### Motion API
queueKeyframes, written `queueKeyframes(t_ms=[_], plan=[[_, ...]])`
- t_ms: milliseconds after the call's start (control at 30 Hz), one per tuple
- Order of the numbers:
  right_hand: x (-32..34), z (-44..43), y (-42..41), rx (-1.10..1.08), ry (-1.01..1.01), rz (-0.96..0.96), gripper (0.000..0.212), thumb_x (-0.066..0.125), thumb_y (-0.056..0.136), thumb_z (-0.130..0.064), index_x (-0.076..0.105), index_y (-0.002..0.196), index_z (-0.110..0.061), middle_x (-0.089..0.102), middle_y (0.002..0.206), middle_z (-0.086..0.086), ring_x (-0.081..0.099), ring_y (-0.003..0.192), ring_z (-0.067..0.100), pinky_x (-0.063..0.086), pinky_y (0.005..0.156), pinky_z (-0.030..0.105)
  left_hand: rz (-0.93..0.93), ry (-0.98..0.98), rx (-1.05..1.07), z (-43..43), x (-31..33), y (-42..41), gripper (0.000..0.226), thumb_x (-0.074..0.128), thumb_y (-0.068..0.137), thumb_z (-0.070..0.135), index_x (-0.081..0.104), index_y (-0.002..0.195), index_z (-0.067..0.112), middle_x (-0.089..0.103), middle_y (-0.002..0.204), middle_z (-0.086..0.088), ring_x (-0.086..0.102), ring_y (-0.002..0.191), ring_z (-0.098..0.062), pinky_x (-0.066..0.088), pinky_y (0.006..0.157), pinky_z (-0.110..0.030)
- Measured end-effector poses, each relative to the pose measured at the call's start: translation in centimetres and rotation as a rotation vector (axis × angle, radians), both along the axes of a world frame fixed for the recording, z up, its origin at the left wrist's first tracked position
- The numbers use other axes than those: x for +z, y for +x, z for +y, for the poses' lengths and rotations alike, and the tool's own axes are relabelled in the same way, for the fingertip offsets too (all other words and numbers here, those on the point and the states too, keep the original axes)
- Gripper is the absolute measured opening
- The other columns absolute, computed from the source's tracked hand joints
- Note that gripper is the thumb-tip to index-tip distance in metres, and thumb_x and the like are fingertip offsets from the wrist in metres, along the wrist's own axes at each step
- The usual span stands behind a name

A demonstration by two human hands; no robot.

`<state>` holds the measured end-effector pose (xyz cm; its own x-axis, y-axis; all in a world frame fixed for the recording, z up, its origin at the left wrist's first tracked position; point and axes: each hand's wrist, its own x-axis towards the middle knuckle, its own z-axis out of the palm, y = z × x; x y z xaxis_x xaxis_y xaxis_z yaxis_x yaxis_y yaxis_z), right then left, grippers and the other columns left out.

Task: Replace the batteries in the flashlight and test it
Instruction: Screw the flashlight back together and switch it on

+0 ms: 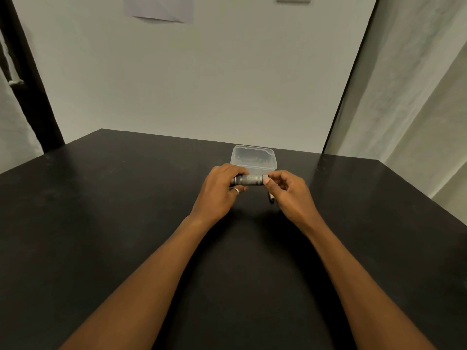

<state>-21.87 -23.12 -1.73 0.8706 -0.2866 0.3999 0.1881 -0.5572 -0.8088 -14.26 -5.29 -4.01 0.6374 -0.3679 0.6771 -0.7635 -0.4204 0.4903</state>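
A small dark grey metal flashlight [250,179] is held level above the black table [126,223]. My left hand [221,190] grips its left end, with a ring on one finger. My right hand [286,192] pinches the right end of the flashlight between thumb and forefinger. Below the right hand a small dark cylindrical piece [271,197], perhaps a battery, lies on the table, partly hidden by the fingers.
A clear plastic container [254,157] stands on the table just behind the hands, with small dark items inside. A white wall rises behind the table. The table's right edge runs close to a curtain.
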Motion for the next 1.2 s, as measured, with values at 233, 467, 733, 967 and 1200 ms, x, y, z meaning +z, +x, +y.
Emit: queueKeyframes(t_ms=[233,467,733,967,1200], plan=[[-0.14,0.24,-0.05,-0.054,-0.053,0.022,0.036,0.05,0.104,-0.043,0.07,0.092,-0.016,0.07,0.082,0.002,0.061,0.071,0.01,0.049,0.066,0.031,-0.006,-0.003,-0.008,0.13,-0.01,-0.12,0.035,0.078,0.086,0.011,0.067,0.119,0.019,0.067,0.114,0.004,0.056,0.103,-0.015,0.048,0.09,-0.027],[-0.34,0.22,0.2,-0.005,0.01,0.018,0.021,0.063,0.1,-0.035,0.072,0.104,-0.017,0.073,0.09,-0.002,0.067,0.08,0.011,0.054,0.073,0.03,-0.007,-0.006,-0.01,0.14,-0.01,-0.1,0.035,0.079,0.086,0.013,0.068,0.118,0.021,0.067,0.112,0.007,0.056,0.102,-0.013,0.047,0.088,-0.023],[-0.03,-0.14,0.15,0.021,0.071,-0.002,0.018,0.064,0.1,-0.033,0.072,0.108,-0.02,0.074,0.092,0.001,0.07,0.084,0.02,0.057,0.074,0.035,-0.008,-0.014,-0.003,0.08,0.01,-0.07,0.036,0.079,0.086,0.011,0.068,0.119,0.018,0.067,0.113,0.003,0.056,0.102,-0.014,0.045,0.088,-0.021],[-0.15,-0.05,0.07,-0.045,-0.048,0.058,0.035,0.056,0.101,-0.047,0.072,0.087,-0.02,0.072,0.075,-0.003,0.065,0.067,0.01,0.05,0.062,0.026,-0.015,-0.01,-0.011,0.02,-0.14,-0.02,0.037,0.081,0.084,0.011,0.068,0.118,0.019,0.067,0.112,0.005,0.057,0.102,-0.014,0.047,0.089,-0.025],[0.16,0.11,0.02,0.026,0.079,0.029,0.018,0.062,0.1,-0.034,0.071,0.106,-0.02,0.073,0.09,-0.001,0.065,0.077,0.011,0.048,0.068,0.026,-0.013,-0.021,-0.012,0.09,-0.15,-0.07,0.038,0.081,0.084,0.011,0.068,0.118,0.019,0.067,0.112,0.004,0.057,0.102,-0.015,0.047,0.089,-0.025]])
